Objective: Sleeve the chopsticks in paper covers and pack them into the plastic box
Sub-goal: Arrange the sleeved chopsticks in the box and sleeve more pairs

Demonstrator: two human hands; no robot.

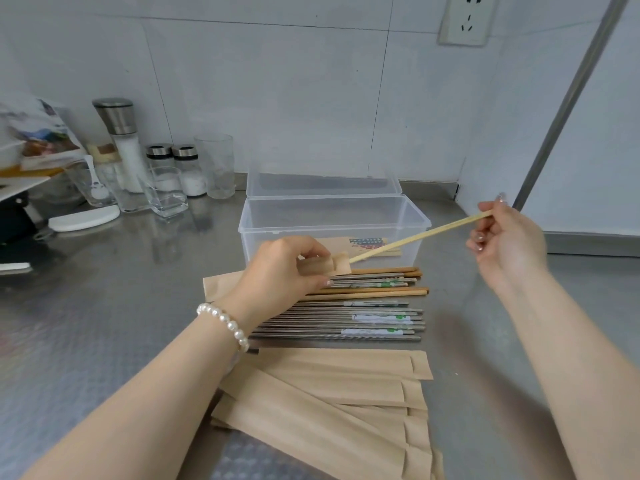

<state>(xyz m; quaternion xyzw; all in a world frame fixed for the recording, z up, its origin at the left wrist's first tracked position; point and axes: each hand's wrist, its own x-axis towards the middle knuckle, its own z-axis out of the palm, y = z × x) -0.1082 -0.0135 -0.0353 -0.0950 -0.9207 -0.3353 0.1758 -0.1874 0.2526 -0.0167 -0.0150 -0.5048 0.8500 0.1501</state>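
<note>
Fingers of the right hand (507, 242) pinch the top of a pale chopstick (420, 235), its tip entering the paper cover (325, 265) gripped by the left hand (280, 271). Behind, the open plastic box (334, 226) holds what looks like one sleeved set. Many loose chopsticks (367, 308) and empty covers (332, 403) lie unused on the counter, so most of the work seems left.

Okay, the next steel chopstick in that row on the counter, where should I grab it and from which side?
Probably pinch the steel chopsticks at their right-hand ends, coming from above on the right. Those ends lie bare on the counter, while the left ends sit under the left hand and wrist. The right hand already works that side.
</note>
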